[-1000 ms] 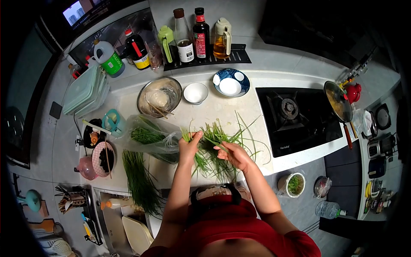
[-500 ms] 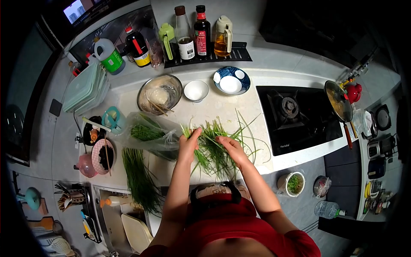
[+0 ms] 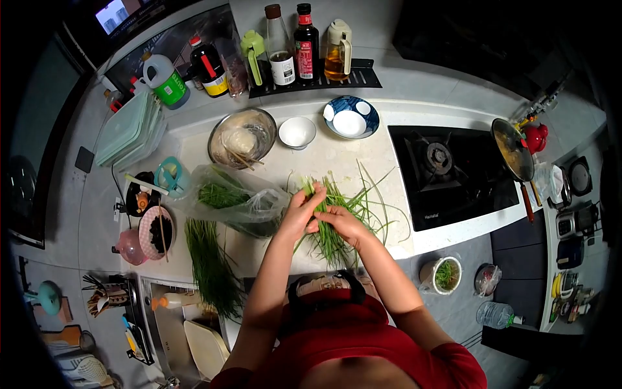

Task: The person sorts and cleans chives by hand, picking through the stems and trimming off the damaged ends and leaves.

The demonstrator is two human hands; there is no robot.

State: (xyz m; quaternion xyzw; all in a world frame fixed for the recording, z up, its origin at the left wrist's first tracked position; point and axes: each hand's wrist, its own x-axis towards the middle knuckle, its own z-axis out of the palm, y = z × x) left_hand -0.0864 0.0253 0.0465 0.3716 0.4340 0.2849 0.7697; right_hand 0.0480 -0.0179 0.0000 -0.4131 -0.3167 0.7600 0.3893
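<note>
Saw bottles [image 3: 306, 55] on a black rack [image 3: 370, 80] at upper centre, a white bowl [image 3: 297, 133] and blue-patterned bowl [image 3: 350, 122] below. Noted a stove [image 3: 457, 202] at right, a pan [image 3: 508, 150] at its right end, a water bottle [image 3: 494, 315] lower right.

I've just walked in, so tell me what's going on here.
A person is handling long green stalks over a counter. The left hand holds some near their pale ends, and the right hand is beside it among the stalks. Another bunch lies to the left, near a plastic bag with more greens inside.
</note>
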